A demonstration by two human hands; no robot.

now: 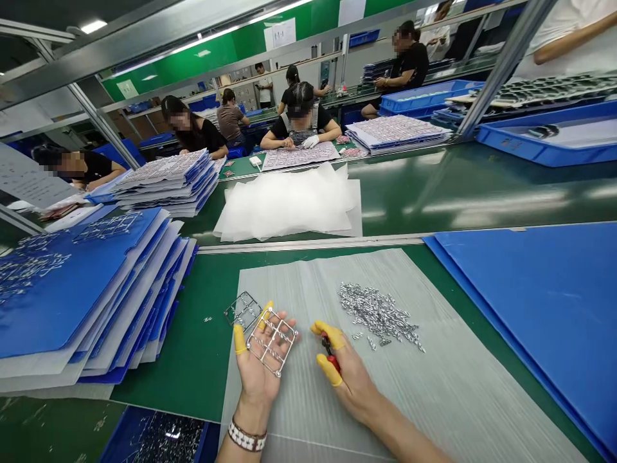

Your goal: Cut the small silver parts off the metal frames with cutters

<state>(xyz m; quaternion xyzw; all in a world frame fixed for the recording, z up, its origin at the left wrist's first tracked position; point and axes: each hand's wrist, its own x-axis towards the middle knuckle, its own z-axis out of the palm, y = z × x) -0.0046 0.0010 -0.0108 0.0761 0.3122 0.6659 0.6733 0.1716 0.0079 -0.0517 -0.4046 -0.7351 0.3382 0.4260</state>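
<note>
My left hand (258, 373) is palm up, with yellow covers on its thumb and a finger, and supports a shiny silver sprue frame (264, 346) with rows of small parts. My right hand (349, 373), also with yellow-covered fingertips, is closed around red-handled nippers (330, 352) with dark jaws. The nippers are apart from the frame. Beyond my left fingers lies a second, darker sprue frame (242, 308), partly over the edge of the pale sheet (414, 399). Right of my hands, a heap of small silver parts (378, 312) rests on the sheet.
On the left stands a tall stack of blue and white sheets (120, 289) with more frames on top. Blue panels (535, 308) lie at the right. Below the table edge sits a blue bin (116, 444). White foam sheets (289, 199) lie ahead, and several people work beyond.
</note>
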